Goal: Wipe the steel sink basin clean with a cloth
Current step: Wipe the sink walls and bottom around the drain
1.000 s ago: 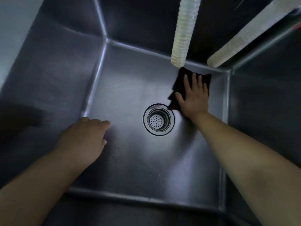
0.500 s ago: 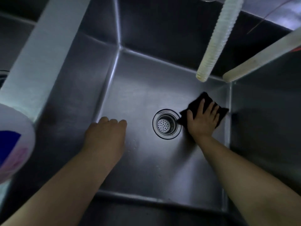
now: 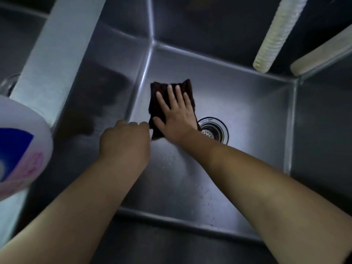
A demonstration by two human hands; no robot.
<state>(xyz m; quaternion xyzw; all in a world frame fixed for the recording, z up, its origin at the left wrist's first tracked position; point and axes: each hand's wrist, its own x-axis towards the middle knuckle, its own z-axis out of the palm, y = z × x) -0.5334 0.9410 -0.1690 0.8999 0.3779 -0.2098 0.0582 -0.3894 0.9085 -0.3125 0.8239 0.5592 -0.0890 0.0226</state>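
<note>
Along the left edge of the frame, nearest the camera, a white plastic bottle (image 3: 17, 149) with a blue and pink label is seen, blurred and cut off by the frame. Two bare forearms are extended from the bottom corners into the steel sink basin (image 3: 247, 149). The left hand (image 3: 124, 142) is held left of centre with its fingers curled downward, knuckles up, just beside the near corner of the cloth; whether anything is pinched cannot be told. The right hand (image 3: 176, 113) is laid flat at the centre of the frame, fingers spread, pressed onto a dark cloth (image 3: 158, 96) on the basin floor. The cloth is placed just left of the round drain strainer (image 3: 215, 130), whose left rim is partly covered by the right wrist. Small droplets are scattered on the floor between the arms. Farther back, at the upper right, a pale corrugated hose (image 3: 276, 33) and a second pale tube (image 3: 320, 54) are hung above the rear wall.
</note>
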